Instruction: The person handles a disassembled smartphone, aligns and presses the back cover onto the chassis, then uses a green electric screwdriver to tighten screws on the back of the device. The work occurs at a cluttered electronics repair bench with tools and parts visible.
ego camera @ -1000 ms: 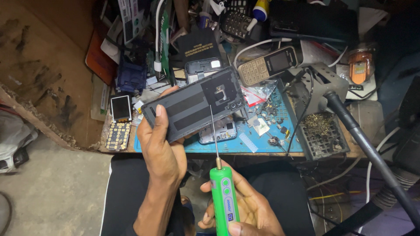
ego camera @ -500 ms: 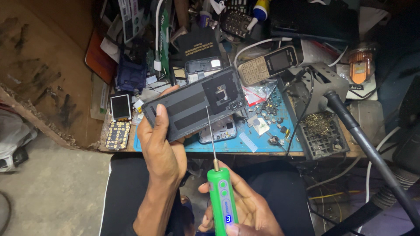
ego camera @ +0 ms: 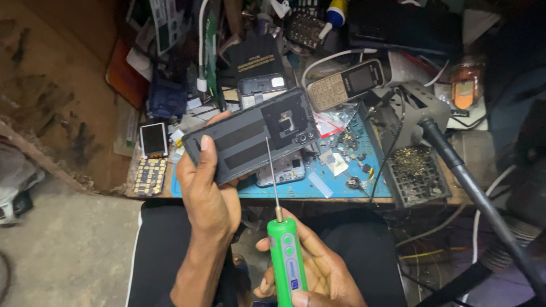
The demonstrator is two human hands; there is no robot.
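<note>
My left hand (ego camera: 209, 199) grips a dark grey phone back cover (ego camera: 250, 136) by its lower left end, thumb on its inner face, holding it tilted above the bench edge. The cover shows a black square patch and camera holes at its right end. My right hand (ego camera: 318, 267) holds a green electric screwdriver (ego camera: 287, 264) upright near my lap. Its thin metal bit (ego camera: 271, 173) points up, and the tip reaches the middle of the cover.
A blue work mat (ego camera: 341, 185) with small screws and parts lies under the cover. An old keypad phone (ego camera: 347, 84), a small handset with keypad (ego camera: 151, 156), a metal stand with black hose (ego camera: 449, 159) and a mesh tray (ego camera: 416, 170) crowd the cluttered bench.
The screwdriver bit has shifted slightly left along the cover. Both hands and the cover stay almost where they were.
</note>
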